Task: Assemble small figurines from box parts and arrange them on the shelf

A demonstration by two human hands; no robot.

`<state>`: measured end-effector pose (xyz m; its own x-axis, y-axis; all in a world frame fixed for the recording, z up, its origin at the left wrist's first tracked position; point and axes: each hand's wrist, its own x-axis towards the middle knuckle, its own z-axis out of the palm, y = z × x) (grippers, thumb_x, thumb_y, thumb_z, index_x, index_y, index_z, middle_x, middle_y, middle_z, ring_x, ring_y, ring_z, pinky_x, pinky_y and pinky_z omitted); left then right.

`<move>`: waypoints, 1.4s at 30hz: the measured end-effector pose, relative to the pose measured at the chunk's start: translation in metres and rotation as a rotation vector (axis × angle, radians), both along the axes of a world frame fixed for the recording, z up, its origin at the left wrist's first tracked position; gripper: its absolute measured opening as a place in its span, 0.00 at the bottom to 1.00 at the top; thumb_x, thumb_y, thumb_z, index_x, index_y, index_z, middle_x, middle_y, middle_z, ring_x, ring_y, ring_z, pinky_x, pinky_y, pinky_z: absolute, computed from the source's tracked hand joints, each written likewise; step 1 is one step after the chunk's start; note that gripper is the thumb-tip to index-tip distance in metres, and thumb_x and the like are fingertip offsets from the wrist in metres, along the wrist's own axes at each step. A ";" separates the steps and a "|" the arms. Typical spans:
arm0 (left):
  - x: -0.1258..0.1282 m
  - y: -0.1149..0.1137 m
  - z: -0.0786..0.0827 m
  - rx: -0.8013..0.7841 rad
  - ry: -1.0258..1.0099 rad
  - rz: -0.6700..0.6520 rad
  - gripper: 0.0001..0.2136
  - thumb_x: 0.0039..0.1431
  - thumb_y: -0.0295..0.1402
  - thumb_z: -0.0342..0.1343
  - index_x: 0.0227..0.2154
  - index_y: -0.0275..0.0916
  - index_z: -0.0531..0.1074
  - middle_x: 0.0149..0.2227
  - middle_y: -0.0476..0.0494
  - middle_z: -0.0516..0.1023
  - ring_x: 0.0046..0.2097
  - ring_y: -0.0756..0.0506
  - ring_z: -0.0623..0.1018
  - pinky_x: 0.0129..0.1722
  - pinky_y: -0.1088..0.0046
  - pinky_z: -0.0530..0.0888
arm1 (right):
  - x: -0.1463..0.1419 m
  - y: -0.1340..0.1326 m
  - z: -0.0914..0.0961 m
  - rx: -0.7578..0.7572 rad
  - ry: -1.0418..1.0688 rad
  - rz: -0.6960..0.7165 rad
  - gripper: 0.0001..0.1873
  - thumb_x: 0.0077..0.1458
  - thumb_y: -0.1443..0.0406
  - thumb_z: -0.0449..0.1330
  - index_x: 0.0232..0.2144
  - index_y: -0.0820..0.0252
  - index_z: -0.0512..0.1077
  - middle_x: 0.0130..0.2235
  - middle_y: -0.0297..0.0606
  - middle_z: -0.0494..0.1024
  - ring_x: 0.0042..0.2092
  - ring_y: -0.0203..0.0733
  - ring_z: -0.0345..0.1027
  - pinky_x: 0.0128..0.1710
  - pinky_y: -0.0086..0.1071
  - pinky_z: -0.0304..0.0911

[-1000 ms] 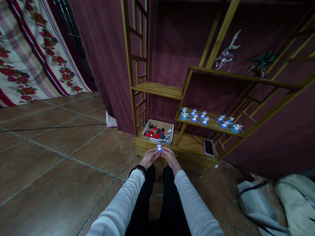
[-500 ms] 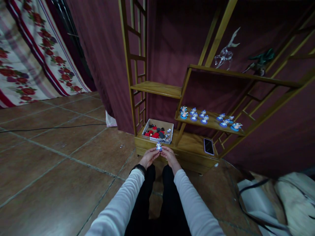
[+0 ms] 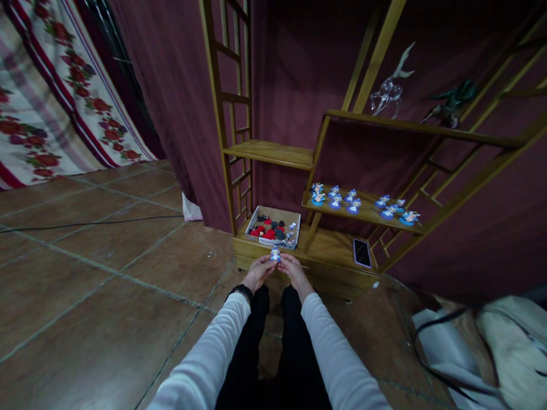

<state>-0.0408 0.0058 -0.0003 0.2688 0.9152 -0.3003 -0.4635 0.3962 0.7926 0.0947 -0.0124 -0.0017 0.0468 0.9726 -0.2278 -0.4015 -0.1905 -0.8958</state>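
Observation:
A small purple-and-white figurine [image 3: 276,254] is held upright between my two hands, just in front of the cabinet. My left hand [image 3: 258,272] pinches it from the left, and my right hand [image 3: 293,267] from the right. Right behind it, on the cabinet's low ledge, sits an open white box [image 3: 294,223] with red, dark and white small figures inside. Up to the right, a wooden shelf [image 3: 371,216] carries several purple figurines [image 3: 353,205] and blue-based figurines [image 3: 318,197], standing in small groups.
A phone [image 3: 362,253] lies on the low ledge at right. Higher up stand a clear glass deer [image 3: 388,91] and a dark green ornament [image 3: 450,105]. Bags [image 3: 508,341] rest on the floor at right. A black cable [image 3: 106,221] crosses the tiles at left.
The view has shifted very slightly. Both hands keep the figurine in nearly the same place, and the shelf and box look unchanged.

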 end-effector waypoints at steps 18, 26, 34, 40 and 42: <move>0.002 -0.007 0.011 -0.016 -0.020 0.054 0.06 0.48 0.22 0.57 0.31 0.32 0.73 0.27 0.42 0.77 0.27 0.52 0.75 0.30 0.78 0.72 | 0.000 0.003 -0.006 0.008 -0.005 -0.027 0.17 0.37 0.58 0.63 0.33 0.59 0.70 0.30 0.36 0.75 0.30 0.35 0.69 0.33 0.32 0.64; 0.003 -0.011 0.016 -0.016 0.002 0.069 0.06 0.47 0.23 0.58 0.31 0.32 0.72 0.25 0.43 0.77 0.24 0.53 0.74 0.26 0.80 0.71 | -0.001 0.003 -0.004 0.012 -0.024 -0.010 0.16 0.36 0.58 0.64 0.30 0.59 0.70 0.31 0.35 0.75 0.30 0.34 0.69 0.33 0.30 0.64; 0.003 -0.010 0.013 -0.015 0.002 0.128 0.05 0.46 0.23 0.59 0.27 0.33 0.70 0.23 0.47 0.75 0.23 0.53 0.74 0.26 0.79 0.71 | -0.002 -0.002 0.004 0.010 -0.019 -0.015 0.17 0.37 0.57 0.63 0.30 0.59 0.69 0.30 0.35 0.75 0.30 0.35 0.69 0.33 0.31 0.64; 0.003 -0.010 0.012 0.007 0.007 0.137 0.08 0.43 0.22 0.60 0.30 0.33 0.72 0.26 0.45 0.76 0.26 0.53 0.74 0.27 0.79 0.70 | 0.000 -0.003 0.004 0.030 -0.030 -0.017 0.16 0.34 0.60 0.65 0.28 0.59 0.70 0.32 0.35 0.75 0.33 0.36 0.69 0.35 0.31 0.64; 0.002 -0.010 0.012 0.027 -0.002 0.123 0.12 0.41 0.21 0.62 0.32 0.34 0.72 0.29 0.44 0.77 0.28 0.52 0.75 0.29 0.79 0.70 | 0.000 -0.003 0.004 0.043 -0.029 -0.022 0.18 0.32 0.62 0.66 0.30 0.59 0.70 0.33 0.35 0.74 0.34 0.37 0.69 0.35 0.31 0.64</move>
